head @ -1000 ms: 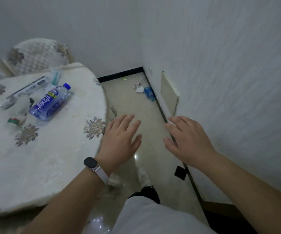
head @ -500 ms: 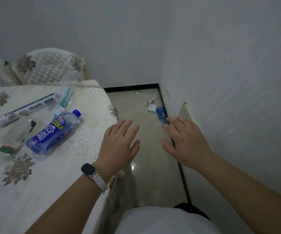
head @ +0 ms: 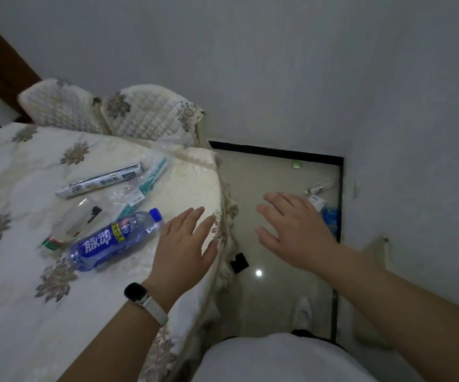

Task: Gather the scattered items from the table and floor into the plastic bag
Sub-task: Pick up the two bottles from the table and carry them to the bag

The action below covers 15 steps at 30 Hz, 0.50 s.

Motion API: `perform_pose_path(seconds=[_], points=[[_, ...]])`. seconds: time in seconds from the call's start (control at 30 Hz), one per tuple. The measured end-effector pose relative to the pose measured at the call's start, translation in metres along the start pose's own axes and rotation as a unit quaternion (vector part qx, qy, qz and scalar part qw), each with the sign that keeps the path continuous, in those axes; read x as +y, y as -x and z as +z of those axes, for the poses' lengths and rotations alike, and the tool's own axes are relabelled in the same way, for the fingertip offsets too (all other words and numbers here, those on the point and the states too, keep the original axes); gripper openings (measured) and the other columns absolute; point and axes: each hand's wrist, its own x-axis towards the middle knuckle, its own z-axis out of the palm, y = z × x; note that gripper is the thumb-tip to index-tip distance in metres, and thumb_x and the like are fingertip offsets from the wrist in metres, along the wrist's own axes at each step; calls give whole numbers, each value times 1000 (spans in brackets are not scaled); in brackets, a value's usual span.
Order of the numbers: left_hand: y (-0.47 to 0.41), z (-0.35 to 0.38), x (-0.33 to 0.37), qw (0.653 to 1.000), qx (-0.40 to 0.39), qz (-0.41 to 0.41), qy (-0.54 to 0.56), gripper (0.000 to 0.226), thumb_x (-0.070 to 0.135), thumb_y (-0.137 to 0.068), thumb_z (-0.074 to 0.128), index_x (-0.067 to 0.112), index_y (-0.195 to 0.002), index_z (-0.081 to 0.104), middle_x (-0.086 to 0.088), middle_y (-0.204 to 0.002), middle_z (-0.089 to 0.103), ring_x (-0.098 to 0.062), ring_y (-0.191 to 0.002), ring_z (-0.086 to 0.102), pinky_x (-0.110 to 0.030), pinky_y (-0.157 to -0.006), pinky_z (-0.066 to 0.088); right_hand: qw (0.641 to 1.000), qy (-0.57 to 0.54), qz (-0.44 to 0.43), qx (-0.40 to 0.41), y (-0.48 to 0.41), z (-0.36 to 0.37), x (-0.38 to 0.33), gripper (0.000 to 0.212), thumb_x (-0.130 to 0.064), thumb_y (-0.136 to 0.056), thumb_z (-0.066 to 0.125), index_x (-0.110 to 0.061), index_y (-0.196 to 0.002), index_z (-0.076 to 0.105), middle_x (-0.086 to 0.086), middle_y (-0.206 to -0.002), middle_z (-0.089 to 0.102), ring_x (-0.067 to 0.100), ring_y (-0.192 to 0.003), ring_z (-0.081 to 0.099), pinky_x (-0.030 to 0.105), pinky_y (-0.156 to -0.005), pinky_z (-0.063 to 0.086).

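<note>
As both hands are hovering empty, left hand point(head: 184, 244) fingers spread just right of blue bottle point(head: 112, 241) on counter point(head: 16, 312); right hand point(head: 294, 230) likewise splayed, farther right over floor. Advice: grasp bottle mid-body. Plastic bag point(head: 173, 140) seemingly beyond bottle.

The clear plastic bottle with a blue cap and blue wrap label point(head: 112, 239), lying on its side just left of the open, empty left hand point(head: 185, 244), bears the large white characters 脉动, with a small yellow patch beside them too fine to read. The long grey-and-white carton point(head: 100, 181) farther beyond that hand carries dark print that is blurred and cannot be made out.
</note>
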Motion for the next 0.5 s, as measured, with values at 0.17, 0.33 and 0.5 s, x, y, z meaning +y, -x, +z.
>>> perform_pose_path(seconds=[0.17,0.33,0.5], points=[[-29,-6,4,995,-4,-99,-29,48,43,-91,47,20,-129,62,-8,-138,58,-31,-127,53,-46,-101,41,994,-34,-102,-9,-69,3,40,47,-46,-90,42,-13,-116,65,8,-123,61,28,-113,54,40,-95,39],[-19,-12,-21,981,-9,-191,-42,46,42,-89,49,19,-128,62,-8,-136,60,-32,-121,57,-49,-97,45,983,-76,-163,-29,-123,21,25,46,-46,-90,45,-14,-116,64,8,-125,61,29,-113,54,42,-95,43],[1,-3,-67,954,-31,-296,-34,47,39,-88,60,19,-132,60,-9,-138,58,-32,-124,55,-50,-99,45,969,-81,-223,-62,-158,49,-8,44,-45,-87,50,-15,-115,66,6,-127,62,27,-115,55,40,-93,41]])
